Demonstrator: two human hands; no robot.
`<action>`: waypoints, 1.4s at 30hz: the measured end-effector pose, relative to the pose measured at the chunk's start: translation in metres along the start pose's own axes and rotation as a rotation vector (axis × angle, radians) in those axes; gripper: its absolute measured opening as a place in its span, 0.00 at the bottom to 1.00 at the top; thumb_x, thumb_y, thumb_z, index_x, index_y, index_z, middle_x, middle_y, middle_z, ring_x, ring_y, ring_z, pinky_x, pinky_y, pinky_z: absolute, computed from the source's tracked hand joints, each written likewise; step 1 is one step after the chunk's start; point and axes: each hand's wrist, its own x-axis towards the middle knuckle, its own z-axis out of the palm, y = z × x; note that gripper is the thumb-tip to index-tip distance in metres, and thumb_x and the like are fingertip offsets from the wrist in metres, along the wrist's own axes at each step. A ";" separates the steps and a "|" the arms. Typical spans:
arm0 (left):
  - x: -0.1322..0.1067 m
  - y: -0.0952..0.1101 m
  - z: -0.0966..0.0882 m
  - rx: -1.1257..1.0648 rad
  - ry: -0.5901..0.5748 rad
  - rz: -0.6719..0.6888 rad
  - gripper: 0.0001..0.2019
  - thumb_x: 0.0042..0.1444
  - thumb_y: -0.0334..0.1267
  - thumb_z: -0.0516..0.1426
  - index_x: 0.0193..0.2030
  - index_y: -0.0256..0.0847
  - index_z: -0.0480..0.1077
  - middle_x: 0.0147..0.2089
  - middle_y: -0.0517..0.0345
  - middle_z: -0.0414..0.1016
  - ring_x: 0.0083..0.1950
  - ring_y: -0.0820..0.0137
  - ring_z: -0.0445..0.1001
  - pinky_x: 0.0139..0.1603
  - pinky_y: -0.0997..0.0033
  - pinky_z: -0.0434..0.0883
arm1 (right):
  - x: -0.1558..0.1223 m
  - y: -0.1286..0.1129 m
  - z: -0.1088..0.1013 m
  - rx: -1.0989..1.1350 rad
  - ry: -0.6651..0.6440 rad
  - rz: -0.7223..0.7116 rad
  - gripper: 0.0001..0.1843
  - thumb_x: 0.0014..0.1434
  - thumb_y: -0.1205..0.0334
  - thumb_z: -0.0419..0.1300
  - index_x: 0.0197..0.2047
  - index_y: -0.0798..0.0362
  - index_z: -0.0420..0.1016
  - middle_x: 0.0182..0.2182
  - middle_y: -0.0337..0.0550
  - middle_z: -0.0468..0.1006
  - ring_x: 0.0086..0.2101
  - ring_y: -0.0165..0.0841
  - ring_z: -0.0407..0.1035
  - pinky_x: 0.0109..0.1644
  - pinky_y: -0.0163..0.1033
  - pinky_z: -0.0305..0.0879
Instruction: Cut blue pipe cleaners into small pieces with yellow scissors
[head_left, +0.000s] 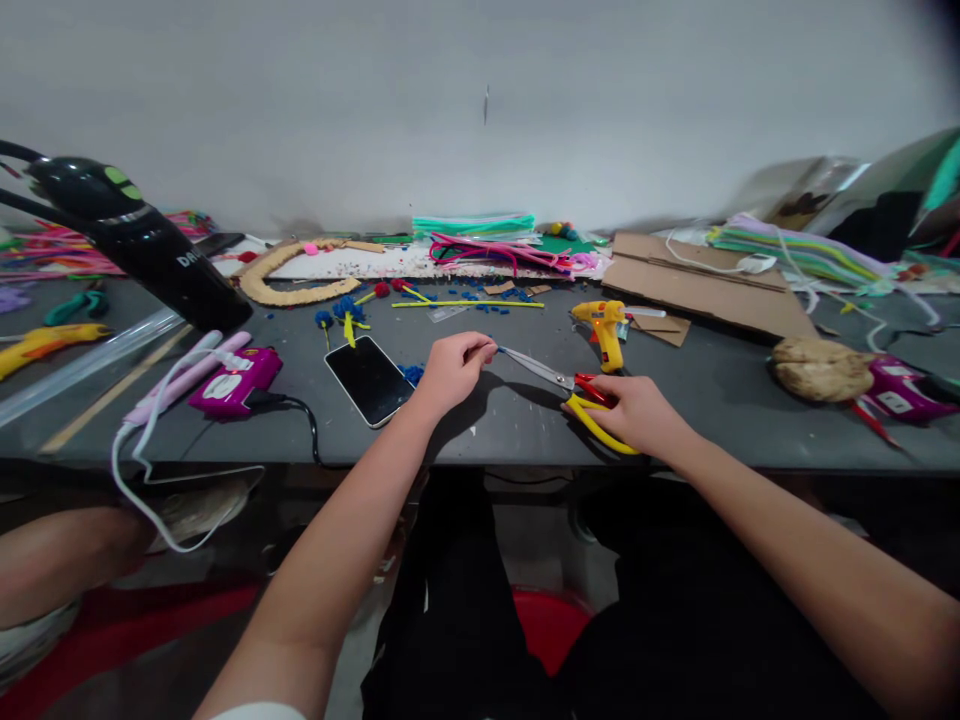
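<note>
My right hand [646,412] is closed round the red and yellow handles of a pair of scissors [536,369]. Their blades point left, towards my left hand [459,368], whose fingertips are pinched on a short bit of blue pipe cleaner [498,349] at the blade tips. Most of that bit is hidden by the fingers. A phone [367,378] with a dark screen lies left of my left hand. Blue fuzzy balls [345,308] with yellow stems lie just behind it, and small blue clippings [480,297] are scattered further back.
A yellow glue gun [606,330] lies behind the scissors. Flat cardboard [705,285] and pipe cleaner bundles [802,255] are at right. At left are a black cylindrical device [150,250], a purple box [236,385] with cables, and another person's leg [67,560].
</note>
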 end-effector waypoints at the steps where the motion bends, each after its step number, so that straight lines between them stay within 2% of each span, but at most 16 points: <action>1: 0.000 0.000 0.000 -0.006 0.003 -0.002 0.11 0.60 0.41 0.55 0.35 0.38 0.75 0.28 0.57 0.76 0.28 0.73 0.71 0.31 0.73 0.65 | 0.000 0.001 0.001 -0.002 0.002 0.000 0.14 0.53 0.49 0.60 0.29 0.53 0.74 0.22 0.37 0.70 0.24 0.29 0.57 0.29 0.35 0.54; 4: -0.001 -0.001 0.001 -0.014 0.011 -0.005 0.11 0.60 0.41 0.55 0.34 0.38 0.75 0.28 0.57 0.76 0.28 0.73 0.70 0.31 0.73 0.65 | 0.001 0.001 0.002 -0.007 0.021 0.008 0.15 0.53 0.49 0.60 0.26 0.52 0.71 0.21 0.37 0.69 0.24 0.29 0.57 0.29 0.35 0.52; 11: -0.002 0.002 0.000 0.001 0.021 -0.015 0.11 0.60 0.42 0.55 0.34 0.38 0.75 0.27 0.58 0.75 0.26 0.73 0.69 0.30 0.73 0.64 | -0.002 -0.001 0.001 0.073 0.049 0.073 0.23 0.53 0.39 0.60 0.24 0.52 0.67 0.20 0.36 0.65 0.24 0.28 0.55 0.27 0.35 0.51; 19: -0.004 0.006 0.003 0.019 0.027 -0.007 0.13 0.60 0.44 0.55 0.33 0.38 0.76 0.27 0.57 0.76 0.26 0.73 0.67 0.29 0.73 0.62 | 0.000 0.004 0.001 0.004 0.016 0.008 0.17 0.53 0.48 0.59 0.24 0.52 0.66 0.19 0.36 0.64 0.24 0.28 0.52 0.28 0.36 0.50; 32: -0.004 0.008 0.002 0.002 0.037 -0.021 0.13 0.60 0.43 0.54 0.32 0.37 0.75 0.26 0.58 0.74 0.28 0.72 0.69 0.31 0.73 0.63 | -0.001 0.003 0.001 0.003 0.014 0.003 0.11 0.51 0.54 0.58 0.29 0.54 0.74 0.22 0.39 0.70 0.24 0.29 0.56 0.30 0.36 0.54; 36: -0.004 0.009 0.002 -0.002 0.046 -0.026 0.14 0.61 0.44 0.54 0.32 0.37 0.74 0.26 0.58 0.74 0.28 0.72 0.69 0.32 0.72 0.64 | -0.001 0.002 0.001 -0.004 0.012 -0.002 0.11 0.52 0.53 0.58 0.29 0.53 0.74 0.22 0.38 0.70 0.24 0.30 0.56 0.30 0.36 0.53; 42: -0.004 0.012 0.002 0.052 0.044 0.007 0.12 0.60 0.42 0.54 0.32 0.38 0.74 0.25 0.59 0.72 0.26 0.73 0.66 0.30 0.72 0.62 | -0.002 0.001 0.001 0.011 0.006 0.024 0.17 0.53 0.47 0.58 0.24 0.52 0.69 0.19 0.37 0.67 0.24 0.29 0.55 0.28 0.36 0.51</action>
